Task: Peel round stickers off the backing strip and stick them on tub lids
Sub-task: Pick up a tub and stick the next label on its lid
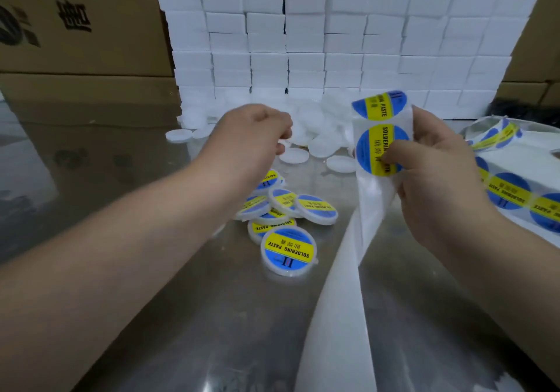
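Note:
My right hand grips the white backing strip upright, and its thumb presses on a round blue and yellow "soldering paste" sticker. A second sticker sits above it on the strip. The bare strip trails down toward the lower edge of the view. My left hand hovers over the loose plain white tub lids, fingers curled, with nothing visible in it. Several lids that bear stickers lie piled under my left wrist.
The work surface is reflective metal. A wall of stacked white boxes stands behind the lids. Cardboard cartons are at the left. More sticker strip lies on white material at the right edge.

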Available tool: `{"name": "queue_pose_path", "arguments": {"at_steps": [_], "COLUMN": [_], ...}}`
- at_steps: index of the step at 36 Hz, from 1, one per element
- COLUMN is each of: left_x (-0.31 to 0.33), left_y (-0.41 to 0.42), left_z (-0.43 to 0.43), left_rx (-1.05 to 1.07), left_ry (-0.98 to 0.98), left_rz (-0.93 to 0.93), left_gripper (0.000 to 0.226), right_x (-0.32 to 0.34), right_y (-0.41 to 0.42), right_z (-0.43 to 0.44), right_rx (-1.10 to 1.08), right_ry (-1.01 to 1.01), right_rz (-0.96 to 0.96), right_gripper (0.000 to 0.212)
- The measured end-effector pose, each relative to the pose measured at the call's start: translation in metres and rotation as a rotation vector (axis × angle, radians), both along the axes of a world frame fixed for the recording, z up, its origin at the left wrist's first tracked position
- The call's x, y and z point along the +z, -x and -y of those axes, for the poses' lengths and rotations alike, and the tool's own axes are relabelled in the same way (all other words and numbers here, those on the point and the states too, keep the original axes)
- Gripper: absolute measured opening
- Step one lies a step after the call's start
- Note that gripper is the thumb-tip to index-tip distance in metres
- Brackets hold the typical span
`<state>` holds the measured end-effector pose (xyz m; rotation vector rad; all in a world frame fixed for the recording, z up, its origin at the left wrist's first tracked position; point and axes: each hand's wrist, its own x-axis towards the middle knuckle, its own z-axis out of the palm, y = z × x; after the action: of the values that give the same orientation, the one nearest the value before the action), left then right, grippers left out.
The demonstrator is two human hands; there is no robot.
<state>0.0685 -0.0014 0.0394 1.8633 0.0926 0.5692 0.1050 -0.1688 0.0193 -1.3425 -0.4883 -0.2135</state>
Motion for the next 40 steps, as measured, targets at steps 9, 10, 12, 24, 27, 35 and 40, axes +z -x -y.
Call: {"name": "queue_pose_path", "arguments": {"at_steps": [9, 10, 12, 24, 27, 35, 40], "left_x": [-0.004, -0.007, -0.013, -0.013, 0.008, 0.029, 0.005], "left_y": [-0.099, -0.107, -0.121, -0.141, -0.124, -0.035, 0.018], "left_z": [-0.026, -0.028, -0.03, -0.012, -0.014, -0.014, 0.02], "left_rx": [0.009, 0.002, -0.018, 0.021, -0.008, -0.076, -0.012], "left_ry": [-0.917, -0.997, -1.102, -0.747, -0.036, 0.663, 0.078], "left_rz": [-0.312, -0.35, -0.413, -0.342, -0.241, -0.084, 0.143], "left_gripper": [0.027, 0.03, 0.035, 0.018, 0.006, 0.028, 0.022], "right_x": [-0.006, -0.006, -0.007, -0.012, -0.014, -0.011, -0.011], "right_y": [-0.007, -0.007, -0.008, -0.009, -0.01, -0.002, 0.003], "right_z": [-0.001, 0.0, 0.0, -0.003, -0.004, -0.007, -0.009], "right_rx": [-0.027, -0.023, -0.018, 0.041, -0.068, -0.079, -0.042], "right_ry": [0.051, 0.059, 0.066, 0.052, 0.122, 0.171, 0.187], "right_rz": [0.015, 0.024, 0.033, 0.048, 0.013, -0.039, -0.035], "right_gripper": [0.042, 0.043, 0.045, 0.038, 0.024, 0.005, 0.013]}}
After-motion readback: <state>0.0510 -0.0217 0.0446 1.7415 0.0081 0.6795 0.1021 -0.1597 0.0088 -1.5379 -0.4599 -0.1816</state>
